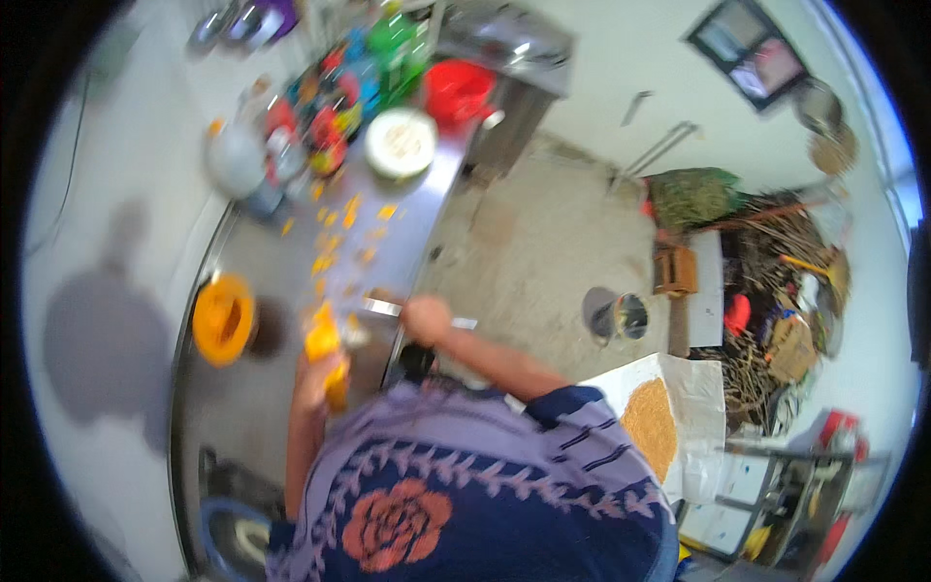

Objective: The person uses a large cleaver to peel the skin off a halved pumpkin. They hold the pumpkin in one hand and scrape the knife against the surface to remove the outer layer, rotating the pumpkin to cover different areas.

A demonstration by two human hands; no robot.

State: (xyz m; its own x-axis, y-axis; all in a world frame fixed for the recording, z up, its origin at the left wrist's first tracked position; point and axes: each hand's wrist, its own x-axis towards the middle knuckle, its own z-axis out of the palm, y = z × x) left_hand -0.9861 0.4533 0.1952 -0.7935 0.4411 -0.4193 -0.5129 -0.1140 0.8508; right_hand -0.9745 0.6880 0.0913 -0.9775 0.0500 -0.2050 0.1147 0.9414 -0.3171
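Note:
My left hand (317, 375) is closed around a piece of bright orange flesh, seemingly pumpkin (322, 342), over the steel counter (273, 429). To its right, my right hand (428, 320) grips what looks like a knife (382, 307); its blade points left and motion blur hides its detail. Small orange pieces (327, 254) lie scattered on the counter beyond my hands. At the left edge sits a hollowed orange pumpkin half (224, 319). Farther up the counter is a white round thing with a greenish side (401, 143), whose kind I cannot tell.
Bottles (396, 54) and a red plastic bag (458, 91) crowd the counter's far end. A blue-rimmed basin (233, 538) is at lower left. On the floor at right stand a bucket (630, 316), a wooden stool (675, 270) and piled branches (756, 371). Grain-like material (651, 425) lies on white sheeting.

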